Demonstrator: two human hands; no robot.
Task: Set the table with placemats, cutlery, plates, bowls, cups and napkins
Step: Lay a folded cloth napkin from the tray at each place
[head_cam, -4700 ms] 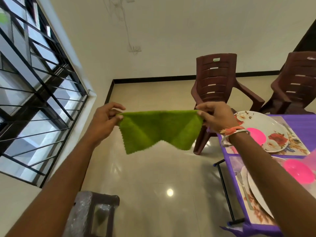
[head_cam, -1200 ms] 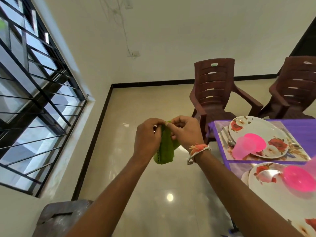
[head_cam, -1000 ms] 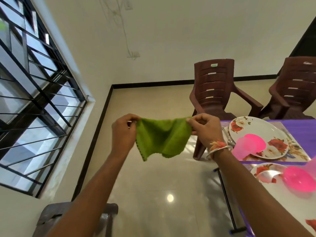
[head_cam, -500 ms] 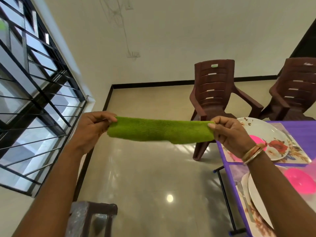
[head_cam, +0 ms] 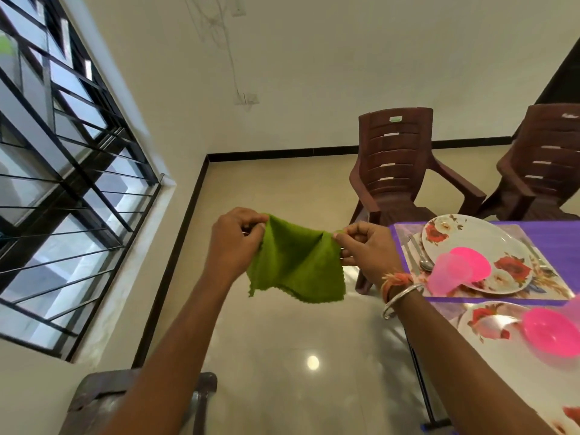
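Holding up a soft green cloth napkin (head_cam: 295, 265), both hands pinch its top edge. The left hand (head_cam: 233, 243) grips the corner at the napkin's 10 o'clock, with thumb and fingers curled on the cloth. The right hand (head_cam: 367, 249) pinches the corner at its 2 o'clock. The two hands are a little apart. The napkin sags between them and hangs in the air over the shiny floor (head_cam: 298, 387), touching nothing else. A silver bangle (head_cam: 398, 301) sits on the right wrist.

At the napkin's 3 o'clock stands a purple table (head_cam: 561, 233). A flowery see-through placemat (head_cam: 552, 277) lies on it, with a round white plate with red flowers (head_cam: 464, 237) on top. A bright pink plastic bowl (head_cam: 474, 266) sits on that plate. A see-through pink cup (head_cam: 444, 276) lies tipped at the bowl's 9 o'clock, touching it. A metal spoon (head_cam: 422, 257) lies on the mat at the plate's 9 o'clock.

At the placemat's 6 o'clock is a second white flowered plate (head_cam: 483, 318), with a second pink bowl (head_cam: 552, 335) at its 3 o'clock. I cannot tell if this bowl sits on the plate.

A dark brown plastic chair (head_cam: 395, 158) stands at the table's 11 o'clock, and a second brown chair (head_cam: 546, 158) stands at its 12 o'clock. A window with black bars (head_cam: 62, 183) is at the napkin's 9 o'clock. A dark stool (head_cam: 94, 400) is at its 7 o'clock.
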